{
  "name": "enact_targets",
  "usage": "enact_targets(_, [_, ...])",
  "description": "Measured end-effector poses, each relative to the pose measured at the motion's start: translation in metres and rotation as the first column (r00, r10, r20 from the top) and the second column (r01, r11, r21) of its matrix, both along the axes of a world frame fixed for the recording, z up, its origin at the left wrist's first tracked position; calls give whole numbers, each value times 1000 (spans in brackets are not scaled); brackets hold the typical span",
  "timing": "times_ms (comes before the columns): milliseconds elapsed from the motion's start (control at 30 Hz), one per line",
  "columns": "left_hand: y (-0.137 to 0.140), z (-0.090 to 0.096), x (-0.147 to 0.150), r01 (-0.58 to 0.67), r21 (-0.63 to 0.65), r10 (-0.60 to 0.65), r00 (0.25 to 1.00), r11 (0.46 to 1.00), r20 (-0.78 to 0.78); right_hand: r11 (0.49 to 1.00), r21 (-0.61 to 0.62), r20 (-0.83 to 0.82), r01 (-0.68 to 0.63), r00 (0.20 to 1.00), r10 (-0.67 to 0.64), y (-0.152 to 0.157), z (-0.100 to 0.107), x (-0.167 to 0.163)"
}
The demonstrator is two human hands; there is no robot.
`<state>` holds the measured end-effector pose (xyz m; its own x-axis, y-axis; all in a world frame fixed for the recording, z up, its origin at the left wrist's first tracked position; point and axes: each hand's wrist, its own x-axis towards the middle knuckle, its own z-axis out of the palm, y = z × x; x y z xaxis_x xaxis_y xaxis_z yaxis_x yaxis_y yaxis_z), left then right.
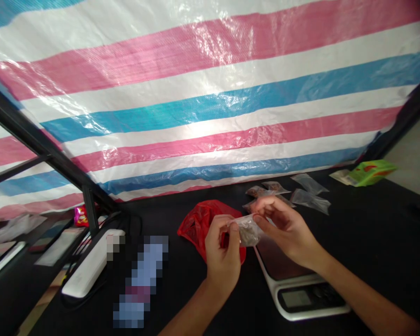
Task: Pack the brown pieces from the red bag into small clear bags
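Note:
Between my two hands is a small clear plastic bag [249,233] with greyish-brown bits in its lower part. My left hand [224,245] pinches the bag's left end between thumb and fingers. At its upper right, my right hand [283,226] is closed on the edge with thumb and fingertips. The bag is held above the far left corner of a digital scale [310,298], whose display faces me. A crumpled red plastic bag [205,224] lies behind my left hand. Several small bags with brown contents [275,187] lie beyond my right hand, which partly covers them.
Flat clear bags [311,200] and a green packet [373,172] lie at the back right of the black table [381,242]. On the left are a white power strip [93,266], a pixelated item [142,282] and a dark metal frame [87,205]. A striped sheet [210,112] hangs behind.

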<state>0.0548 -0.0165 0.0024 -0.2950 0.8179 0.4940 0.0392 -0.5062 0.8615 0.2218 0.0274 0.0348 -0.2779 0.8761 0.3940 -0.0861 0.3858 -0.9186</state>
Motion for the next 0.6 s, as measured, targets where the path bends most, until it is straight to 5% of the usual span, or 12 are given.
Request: enact_targets(600, [3,-6,0,6,-52,-8,999,999,-31,993,99,167,56,983,-73,1,-8,0])
